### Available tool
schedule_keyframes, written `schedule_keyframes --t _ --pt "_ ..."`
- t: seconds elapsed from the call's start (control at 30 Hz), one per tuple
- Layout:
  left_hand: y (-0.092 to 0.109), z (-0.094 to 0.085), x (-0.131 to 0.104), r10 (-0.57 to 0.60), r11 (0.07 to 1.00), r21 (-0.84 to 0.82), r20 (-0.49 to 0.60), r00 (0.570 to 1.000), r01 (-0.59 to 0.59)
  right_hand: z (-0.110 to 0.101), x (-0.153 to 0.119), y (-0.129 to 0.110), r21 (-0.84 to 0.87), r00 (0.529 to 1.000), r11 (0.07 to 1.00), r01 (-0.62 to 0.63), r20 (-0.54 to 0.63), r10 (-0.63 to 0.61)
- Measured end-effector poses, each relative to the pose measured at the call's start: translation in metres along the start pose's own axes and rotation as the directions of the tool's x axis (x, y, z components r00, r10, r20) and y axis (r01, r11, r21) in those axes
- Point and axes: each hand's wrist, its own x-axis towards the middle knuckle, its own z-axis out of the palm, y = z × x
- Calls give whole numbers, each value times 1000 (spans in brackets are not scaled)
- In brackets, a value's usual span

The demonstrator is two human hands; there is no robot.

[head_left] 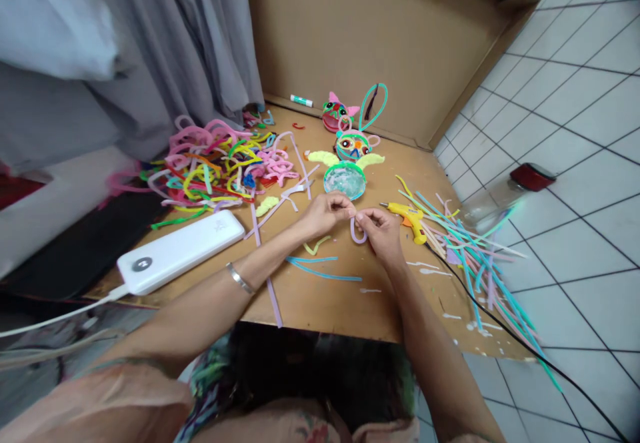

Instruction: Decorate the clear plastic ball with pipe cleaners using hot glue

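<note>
Fingers point(345, 210) of the left hand point(325, 217) and right hand point(384, 236) pinch a looped lilac strip point(359, 240) over the bench point(325, 306); they hide its ends, so whether these meet cannot be told. A yellow glue gun point(413, 219) lies near the right hand. Beyond, a red-lidded container point(532, 177) blurs.

Soft light casts faint shadows, while the edges stretch and blur
</note>
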Motion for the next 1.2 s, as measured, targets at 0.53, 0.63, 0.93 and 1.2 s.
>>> schedule_keyframes --t 0.53,0.63,0.93,1.2 --pt "14 4 -5 -262 920 -292 41 964 262 6 -2 -7 18 993 998 -68 -100 70" --pt "13 8 -6 -237 905 -347 75 969 248 4 -1 -6 55 993 996 -71 -87 76" --pt "11 17 -10 -189 898 -389 75 979 203 3 0 3 143 993 986 -79 -79 91" --pt "6 10 -5 -141 987 -73 -8 990 140 1 -2 1 -215 963 956 200 -135 -232"
